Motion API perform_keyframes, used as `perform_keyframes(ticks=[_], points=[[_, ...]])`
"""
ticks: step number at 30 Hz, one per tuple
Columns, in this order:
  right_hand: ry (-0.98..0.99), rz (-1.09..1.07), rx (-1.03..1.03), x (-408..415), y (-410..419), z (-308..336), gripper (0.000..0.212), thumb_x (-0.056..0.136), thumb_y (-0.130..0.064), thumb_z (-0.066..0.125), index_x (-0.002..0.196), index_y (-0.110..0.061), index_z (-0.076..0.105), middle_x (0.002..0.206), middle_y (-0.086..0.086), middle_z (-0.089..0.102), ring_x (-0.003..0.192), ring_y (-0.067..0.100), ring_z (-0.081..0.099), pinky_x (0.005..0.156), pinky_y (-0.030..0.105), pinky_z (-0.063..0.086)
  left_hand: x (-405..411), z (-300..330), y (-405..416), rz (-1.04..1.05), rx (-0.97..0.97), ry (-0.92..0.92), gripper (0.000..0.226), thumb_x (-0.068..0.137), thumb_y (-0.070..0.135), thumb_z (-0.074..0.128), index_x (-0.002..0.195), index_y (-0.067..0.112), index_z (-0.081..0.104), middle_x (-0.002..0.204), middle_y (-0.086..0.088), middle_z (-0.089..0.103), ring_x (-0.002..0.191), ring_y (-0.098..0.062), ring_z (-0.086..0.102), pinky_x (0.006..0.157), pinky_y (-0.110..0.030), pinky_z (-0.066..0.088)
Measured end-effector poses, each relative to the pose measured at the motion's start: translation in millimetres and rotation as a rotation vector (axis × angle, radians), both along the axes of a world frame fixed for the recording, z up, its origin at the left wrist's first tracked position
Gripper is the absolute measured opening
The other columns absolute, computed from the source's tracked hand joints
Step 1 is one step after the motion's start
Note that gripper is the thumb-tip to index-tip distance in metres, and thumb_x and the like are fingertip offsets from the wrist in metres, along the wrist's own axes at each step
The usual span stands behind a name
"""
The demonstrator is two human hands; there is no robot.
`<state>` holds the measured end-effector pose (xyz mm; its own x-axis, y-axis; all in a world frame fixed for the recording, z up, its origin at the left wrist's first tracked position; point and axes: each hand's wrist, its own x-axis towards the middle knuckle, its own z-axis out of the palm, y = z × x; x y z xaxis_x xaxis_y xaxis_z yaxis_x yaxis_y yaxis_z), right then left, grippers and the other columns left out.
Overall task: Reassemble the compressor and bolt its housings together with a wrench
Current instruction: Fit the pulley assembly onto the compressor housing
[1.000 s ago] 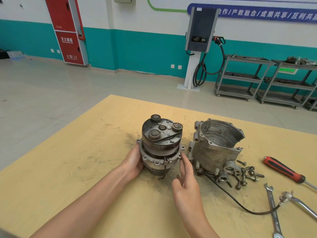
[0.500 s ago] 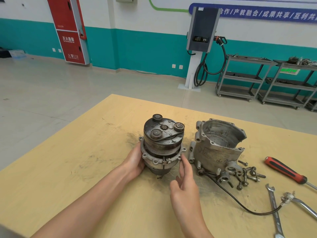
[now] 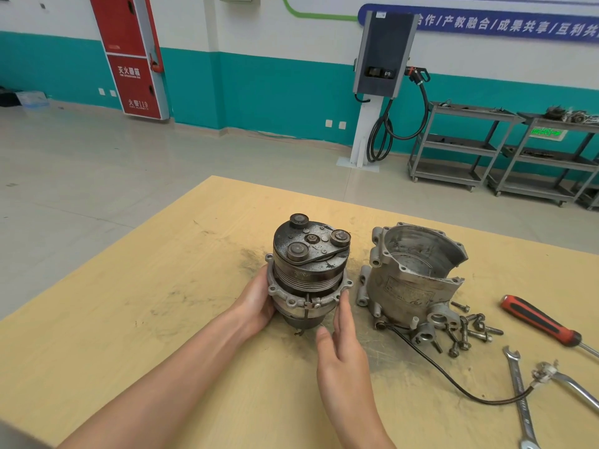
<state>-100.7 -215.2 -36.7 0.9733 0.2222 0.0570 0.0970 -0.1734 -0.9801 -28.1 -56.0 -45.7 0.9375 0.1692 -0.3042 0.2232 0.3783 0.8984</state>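
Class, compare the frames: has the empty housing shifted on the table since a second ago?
No. The housing sits in the same spot beside the bolts and screwdriver.

Far beyond the left hand [image 3: 256,303], the red cabinet [image 3: 129,56] reads "灭火器箱" and, lower down, "火警119". High above the right hand [image 3: 343,354], a blue wall banner [image 3: 486,24] shows "合作/产教融合/成果共享/互利共". The markings on the grey housing [image 3: 411,280] beside that hand are too faint to read.
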Motion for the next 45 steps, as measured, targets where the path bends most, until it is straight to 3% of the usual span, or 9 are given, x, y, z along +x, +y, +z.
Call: perform_keyframes(ticks=[5,8,14,20,26,30,34,40,45], points=[[0.0,0.0,-0.04,2.8,-2.0,1.2,0.069,0.102,-0.011,0.04,0.144,-0.05,0.002,0.157,-0.02,0.01,0.118,-0.034,0.017,0.1,0.005,0.019,0.7,-1.0,-0.3,0.01,-0.007,-0.003,0.054,0.103,0.038,0.034,0.083,0.02,0.08,0.102,-0.003,0.076,0.091,-0.015,0.073,0.069,-0.026,0.055],[-0.001,-0.002,-0.047,3.1,-1.5,1.3,0.07,0.102,-0.01,0.039,0.14,-0.053,0.0,0.159,-0.019,0.008,0.133,-0.02,0.015,0.104,0.008,0.016,0.3,-0.8,-0.8,0.015,-0.009,-0.001,0.049,0.104,0.038,0.033,0.091,0.018,0.076,0.102,-0.004,0.076,0.091,-0.015,0.072,0.075,-0.03,0.053],[0.015,-0.012,-0.03,3.8,-2.1,-1.4,0.071,0.101,-0.008,0.041,0.152,-0.041,0.005,0.158,-0.018,0.011,0.125,-0.03,0.016,0.101,0.0,0.016,-0.2,1.7,-3.2,0.018,-0.008,0.011,0.044,0.103,0.038,0.034,0.098,0.016,0.072,0.103,-0.005,0.076,0.095,-0.018,0.07,0.08,-0.032,0.052],[0.043,0.007,0.045,-2.4,1.4,-0.6,0.078,0.097,0.004,0.042,0.148,-0.043,0.009,0.137,-0.039,0.021,0.109,-0.042,0.02,0.089,-0.01,0.021,-1.6,3.8,-3.0,0.016,-0.012,0.02,0.047,0.103,0.04,0.032,0.105,0.013,0.071,0.11,-0.008,0.074,0.102,-0.022,0.067,0.087,-0.034,0.051],[-0.019,0.046,-0.043,-15.0,5.8,3.7,0.079,0.094,0.006,0.043,0.139,-0.05,0.009,0.157,-0.021,0.009,0.135,-0.003,0.033,0.111,0.02,0.028,-0.6,0.9,-1.4,0.039,-0.029,0.006,0.049,0.102,0.045,0.031,0.095,0.018,0.072,0.095,-0.001,0.077,0.086,-0.014,0.072,0.076,-0.031,0.05],[-0.064,0.074,-0.093,-14.6,4.4,4.9,0.08,0.095,0.005,0.043,0.14,-0.045,0.001,0.161,-0.016,0.002,0.146,-0.005,0.006,0.12,0.021,0.013,-1.3,2.6,-1.0,0.038,-0.045,0.014,0.05,0.102,0.045,0.03,0.098,0.017,0.071,0.096,-0.002,0.077,0.094,-0.017,0.07,0.079,-0.032,0.05],[-0.088,0.089,-0.158,-12.6,2.5,3.8,0.083,0.097,-0.002,0.044,0.141,-0.045,-0.011,0.161,-0.015,-0.005,0.149,0.008,0.011,0.12,0.033,0.017,-2.3,5.4,-2.8,0.037,-0.052,0.016,0.049,0.103,0.044,0.031,0.095,0.018,0.071,0.093,0.0,0.077,0.091,-0.015,0.07,0.077,-0.032,0.05],[-0.096,0.104,-0.171,-10.4,-0.3,4.6,0.079,0.1,-0.006,0.043,0.137,-0.045,-0.015,0.154,-0.025,-0.015,0.143,-0.008,-0.012,0.117,0.013,0.004,-6.2,10.7,-6.8,0.076,-0.078,0.018,0.048,0.103,0.041,0.03,0.101,0.016,0.071,0.105,-0.006,0.075,0.098,-0.018,0.069,0.084,-0.034,0.051],[0.02,-0.081,0.008,7.2,-9.6,9.9,0.061,0.103,-0.026,0.041,0.151,-0.038,0.006,0.156,-0.023,0.01,0.141,-0.008,0.012,0.117,0.022,0.013,-11.5,11.8,-9.7,0.127,-0.158,-0.03,0.056,0.104,0.048,0.023,0.121,0.014,0.065,0.126,-0.011,0.066,0.122,-0.026,0.058,0.112,-0.044,0.037]])
